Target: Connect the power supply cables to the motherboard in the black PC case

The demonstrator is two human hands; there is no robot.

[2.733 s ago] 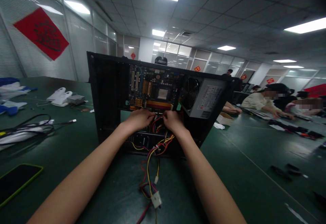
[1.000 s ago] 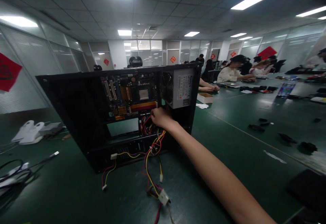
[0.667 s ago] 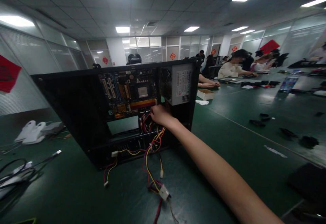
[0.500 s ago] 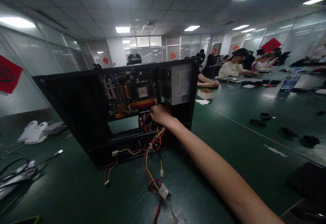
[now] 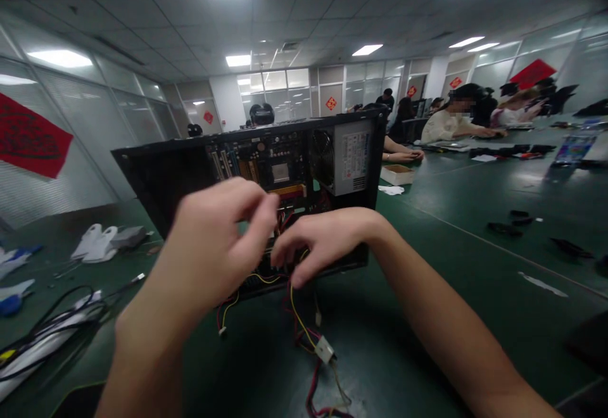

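The dark green table [image 5: 427, 259] stretches out beneath everything, its near edge out of view. On it, in front of me, stands the open black metal computer case [image 5: 159, 168], its lower middle hidden behind my hands and its left side partly covered by my left one. Inside it, the grey boxed power supply with a fan [image 5: 350, 158] sits in the upper right, and the dark circuit board with coloured slots [image 5: 261, 152] is mounted beside it, its lower left part covered. My left hand [image 5: 221, 234] is raised in front of the case, blurred, fingers curled toward the thumb; I cannot tell whether anything is pinched there. My right hand [image 5: 327, 240] is just beside it, palm down, fingers bent and thumb spread away from them, over the loose red and yellow wires [image 5: 298, 313]; whether it touches them I cannot tell. At the lower left, the dark flat object with a green edge [image 5: 78, 402] is cut off by the frame and partly covered by my forearm. Beyond the case to the right, the shallow white box with a brown interior [image 5: 393, 178] lies open; its contents are unclear. Nearer me, the white plastic connector [image 5: 325, 349] hangs among wires, some running out of the frame.
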